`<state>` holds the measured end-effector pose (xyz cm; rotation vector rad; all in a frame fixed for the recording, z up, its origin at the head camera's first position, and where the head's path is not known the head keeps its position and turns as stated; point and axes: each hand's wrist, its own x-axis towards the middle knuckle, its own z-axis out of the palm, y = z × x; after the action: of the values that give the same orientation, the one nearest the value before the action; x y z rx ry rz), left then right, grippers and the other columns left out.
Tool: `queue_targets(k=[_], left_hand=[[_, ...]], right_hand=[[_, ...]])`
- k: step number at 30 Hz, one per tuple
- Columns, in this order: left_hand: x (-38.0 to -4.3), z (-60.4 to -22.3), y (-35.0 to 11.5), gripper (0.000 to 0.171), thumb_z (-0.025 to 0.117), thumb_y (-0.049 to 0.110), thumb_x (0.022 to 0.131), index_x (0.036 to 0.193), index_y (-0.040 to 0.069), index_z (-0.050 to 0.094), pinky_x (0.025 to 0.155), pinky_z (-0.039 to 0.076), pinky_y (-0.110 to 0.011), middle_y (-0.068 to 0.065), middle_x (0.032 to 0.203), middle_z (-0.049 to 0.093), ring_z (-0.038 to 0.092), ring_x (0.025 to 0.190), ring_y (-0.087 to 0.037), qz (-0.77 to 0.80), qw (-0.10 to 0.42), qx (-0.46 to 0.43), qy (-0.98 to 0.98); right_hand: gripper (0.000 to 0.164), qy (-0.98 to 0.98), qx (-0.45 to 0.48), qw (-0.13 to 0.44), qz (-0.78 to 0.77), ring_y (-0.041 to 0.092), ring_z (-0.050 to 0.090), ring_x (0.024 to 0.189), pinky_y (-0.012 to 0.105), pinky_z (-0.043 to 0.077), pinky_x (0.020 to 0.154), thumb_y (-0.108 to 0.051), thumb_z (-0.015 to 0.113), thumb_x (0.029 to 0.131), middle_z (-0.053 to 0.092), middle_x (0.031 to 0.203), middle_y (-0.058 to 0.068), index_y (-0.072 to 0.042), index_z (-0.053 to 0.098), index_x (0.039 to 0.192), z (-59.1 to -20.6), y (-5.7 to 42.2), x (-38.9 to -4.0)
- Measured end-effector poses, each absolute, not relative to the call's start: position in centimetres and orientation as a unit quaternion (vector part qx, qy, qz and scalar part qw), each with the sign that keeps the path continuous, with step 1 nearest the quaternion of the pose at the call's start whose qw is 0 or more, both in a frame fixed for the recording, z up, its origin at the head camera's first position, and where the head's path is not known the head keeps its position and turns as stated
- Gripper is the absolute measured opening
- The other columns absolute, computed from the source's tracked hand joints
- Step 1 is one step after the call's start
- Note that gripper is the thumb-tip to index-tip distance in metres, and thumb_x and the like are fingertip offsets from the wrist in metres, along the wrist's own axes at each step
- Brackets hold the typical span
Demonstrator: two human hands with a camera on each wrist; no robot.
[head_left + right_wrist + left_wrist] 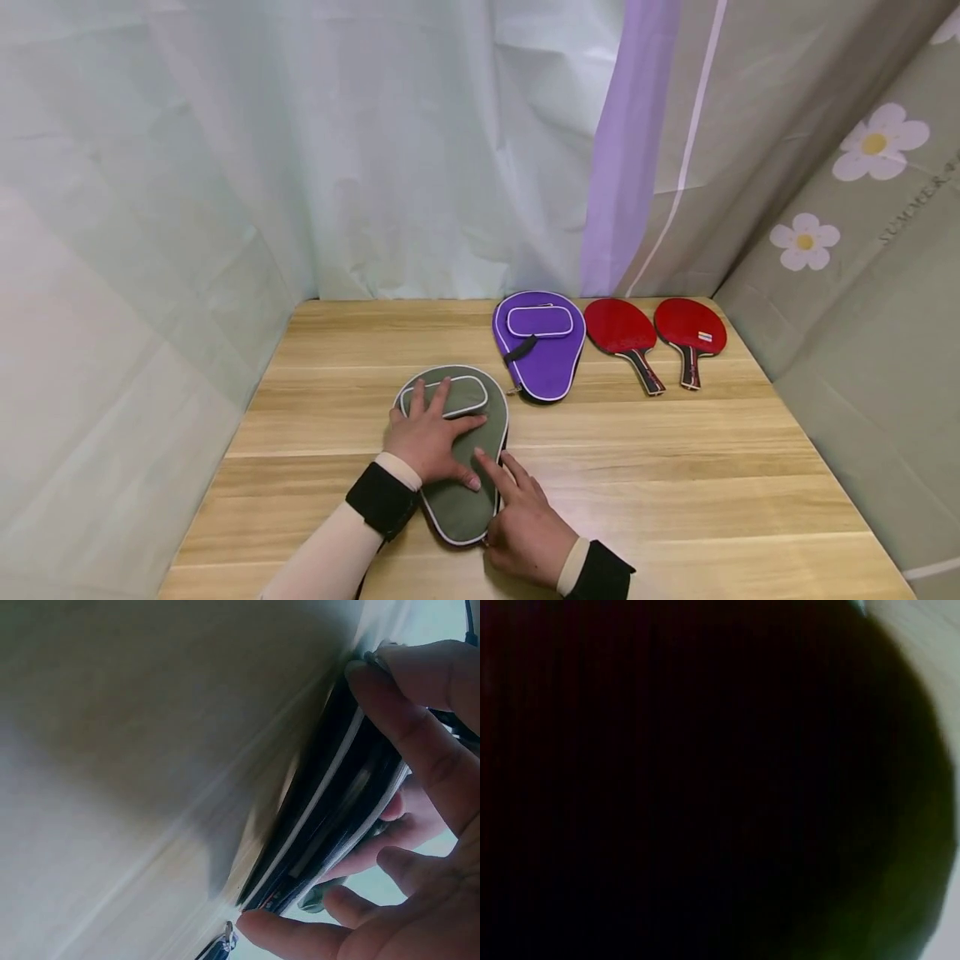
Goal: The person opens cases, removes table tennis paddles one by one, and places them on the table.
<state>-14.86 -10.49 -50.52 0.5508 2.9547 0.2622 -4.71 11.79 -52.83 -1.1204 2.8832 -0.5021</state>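
Note:
A grey-green table tennis bat case [459, 518] with white piping and a small front pocket lies flat at the front middle of the table. My left hand [426, 442] rests on top of it with the fingers spread. At the case's lower right edge is my right hand [528, 529]. There, in the right wrist view, its thumb and a finger pinch a small metal zipper pull [373, 661]. The case's dark side [330, 795] is partly unzipped. Other right-hand fingers are extended along that side. The left wrist view is almost wholly dark.
Behind and to the right lies a purple bat case [547, 362] with a black strap. Two red bats, a left one [618, 325] and a right one [688, 322], lie beside it at the back right. Curtains [420, 167] border the wooden table [675, 483].

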Motion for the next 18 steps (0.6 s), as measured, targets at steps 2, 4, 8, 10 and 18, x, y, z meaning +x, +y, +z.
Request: queue_targets(k=[2,4,8,10,18], left_hand=[[-14.8,-50.4,-10.2,0.104,0.096,0.085,0.06,0.154,0.051,0.068,0.111,0.039,-0.095,-0.026,0.185,0.031,0.025,0.166,-0.07,0.081,0.058,0.172,0.98],[-14.8,-50.3,-10.1,0.104,0.094,0.086,0.063,0.155,0.048,0.068,0.109,0.039,-0.097,-0.029,0.184,0.032,0.027,0.164,-0.072,0.081,0.052,0.166,0.981],[-14.9,-50.1,-11.1,0.108,0.092,0.089,0.065,0.16,0.046,0.064,0.11,0.033,-0.1,-0.031,0.183,0.031,0.024,0.164,-0.075,0.084,0.059,0.164,0.981],[-14.9,-50.0,-12.0,0.112,0.096,0.085,0.061,0.161,0.046,0.063,0.114,0.027,-0.101,-0.031,0.184,0.03,0.019,0.166,-0.075,0.09,0.063,0.174,0.979],[-15.4,-50.0,-13.4,0.113,0.108,0.069,0.053,0.156,0.047,0.067,0.12,0.023,-0.099,-0.022,0.187,0.028,0.016,0.166,-0.076,0.091,0.059,0.271,0.957]], right_hand=[[0.018,0.921,-0.356,-0.001,-0.159,0.058,0.041,0.163,0.075,0.06,0.106,-0.021,0.098,0.077,0.037,0.185,0.014,-0.026,0.084,0.068,-52.8,11.9,-4.7],[0.018,0.922,-0.354,-0.008,-0.157,0.058,0.043,0.163,0.074,0.06,0.107,-0.021,0.098,0.076,0.039,0.184,0.015,-0.027,0.084,0.067,-52.8,11.9,-4.7],[0.017,0.923,-0.347,-0.002,-0.167,0.058,0.043,0.163,0.073,0.059,0.11,-0.021,0.098,0.076,0.041,0.183,0.016,-0.028,0.084,0.069,-52.8,12.0,-4.8],[0.017,0.922,-0.345,0.008,-0.173,0.058,0.042,0.163,0.074,0.057,0.111,-0.021,0.098,0.077,0.042,0.182,0.017,-0.028,0.083,0.07,-52.8,12.0,-4.9],[0.019,0.924,-0.34,0.029,-0.174,0.056,0.04,0.165,0.076,0.057,0.109,-0.02,0.096,0.079,0.044,0.181,0.018,-0.027,0.081,0.069,-52.8,12.4,-5.1]])
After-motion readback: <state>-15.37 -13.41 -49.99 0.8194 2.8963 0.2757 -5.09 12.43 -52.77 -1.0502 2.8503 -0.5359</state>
